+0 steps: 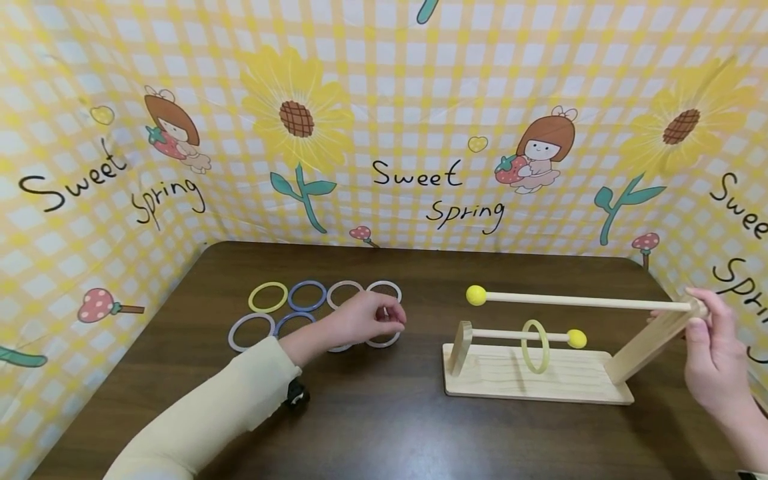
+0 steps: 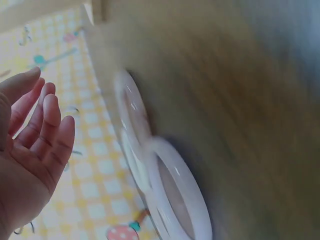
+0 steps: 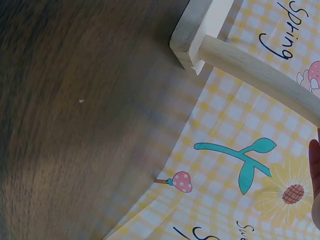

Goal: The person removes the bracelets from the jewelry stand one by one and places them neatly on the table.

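My left hand hovers over two rows of plastic rings, among them a yellow ring and a blue ring. Its fingers are loosely bent, and the left wrist view shows the palm bare, beside pale rings. A white ring lies just behind the fingertips; the hand covers parts of others. With fingers and thumb, my right hand grips the top of a wooden stand's slanted post. One yellow ring hangs on the stand's lower rod.
Yellow balls cap the lower rod and the longer upper rod. The stand's flat base rests on the brown table, right of the rings. A checked cloth rises behind the table and at its sides.
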Demonstrator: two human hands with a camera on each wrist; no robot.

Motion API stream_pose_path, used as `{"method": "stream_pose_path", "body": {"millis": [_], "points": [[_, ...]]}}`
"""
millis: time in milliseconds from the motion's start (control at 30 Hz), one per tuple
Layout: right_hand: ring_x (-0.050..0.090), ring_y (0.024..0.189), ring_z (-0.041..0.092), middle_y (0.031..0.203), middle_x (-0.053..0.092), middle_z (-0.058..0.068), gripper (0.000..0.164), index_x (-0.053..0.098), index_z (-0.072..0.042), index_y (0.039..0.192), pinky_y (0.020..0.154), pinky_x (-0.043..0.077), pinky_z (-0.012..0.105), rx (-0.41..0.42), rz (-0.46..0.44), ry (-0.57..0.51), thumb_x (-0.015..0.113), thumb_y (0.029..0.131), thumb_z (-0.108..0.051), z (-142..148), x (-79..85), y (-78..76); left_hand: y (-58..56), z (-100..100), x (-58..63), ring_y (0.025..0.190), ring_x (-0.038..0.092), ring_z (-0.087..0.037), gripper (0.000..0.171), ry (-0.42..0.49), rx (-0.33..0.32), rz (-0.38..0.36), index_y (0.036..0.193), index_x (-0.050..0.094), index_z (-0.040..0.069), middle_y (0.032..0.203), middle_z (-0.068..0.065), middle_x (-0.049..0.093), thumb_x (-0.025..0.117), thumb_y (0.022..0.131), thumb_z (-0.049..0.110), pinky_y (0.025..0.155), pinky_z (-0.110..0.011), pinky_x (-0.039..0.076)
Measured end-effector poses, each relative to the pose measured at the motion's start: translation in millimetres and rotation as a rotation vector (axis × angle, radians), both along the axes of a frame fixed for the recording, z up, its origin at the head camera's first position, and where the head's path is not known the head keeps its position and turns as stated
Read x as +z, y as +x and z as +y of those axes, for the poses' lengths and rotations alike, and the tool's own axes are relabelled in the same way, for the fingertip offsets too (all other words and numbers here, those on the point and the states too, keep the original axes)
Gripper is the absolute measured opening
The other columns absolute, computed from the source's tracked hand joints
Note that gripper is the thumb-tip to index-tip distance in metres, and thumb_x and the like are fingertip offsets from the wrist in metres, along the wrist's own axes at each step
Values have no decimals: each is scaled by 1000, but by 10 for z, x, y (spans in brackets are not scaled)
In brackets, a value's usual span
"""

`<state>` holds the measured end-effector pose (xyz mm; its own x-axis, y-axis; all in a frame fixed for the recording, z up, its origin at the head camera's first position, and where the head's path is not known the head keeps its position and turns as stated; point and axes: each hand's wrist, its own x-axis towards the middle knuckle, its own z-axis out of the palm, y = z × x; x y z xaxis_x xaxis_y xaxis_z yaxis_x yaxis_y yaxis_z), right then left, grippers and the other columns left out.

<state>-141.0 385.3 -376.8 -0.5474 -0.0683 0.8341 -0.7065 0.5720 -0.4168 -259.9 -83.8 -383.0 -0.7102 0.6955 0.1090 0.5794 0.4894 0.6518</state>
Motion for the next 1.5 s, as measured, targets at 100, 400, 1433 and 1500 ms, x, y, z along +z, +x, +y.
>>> {"method": "stream_pose_path", "body": {"millis": [100, 400, 1433, 1500], "points": [[59, 98, -5, 110, 62, -18, 32, 25, 23, 129, 80, 41, 8, -2, 0, 2, 29, 102, 6, -1, 6, 1, 131, 41, 35, 67, 53, -7, 4, 49, -11, -24, 92, 70, 14, 77, 11, 61, 72, 90, 16, 63, -25, 47], [56, 100, -7, 111, 61, -23, 32, 27, 22, 129, 81, 39, 7, -28, 6, 30, 31, 103, 3, 4, 12, 8, 457, 233, 104, 74, 58, -8, 11, 219, -63, -122, 97, 70, 8, 84, 7, 66, 73, 88, 13, 70, -28, 51], [53, 103, -9, 112, 58, -29, 33, 29, 19, 132, 83, 36, 6, -84, -22, 62, 32, 102, 4, 15, 6, 13, 960, 1237, -78, 83, 63, -3, 42, 488, -97, -441, 129, 56, 9, 121, -2, 63, 69, 90, 4, 75, -20, 50], [53, 103, -9, 112, 57, -29, 33, 29, 19, 132, 83, 36, 6, -86, -18, 65, 32, 103, 4, 16, 4, 12, 949, 1301, -80, 83, 62, -1, 41, 484, -89, -431, 130, 56, 8, 121, -2, 64, 69, 90, 7, 70, -20, 50]]}}
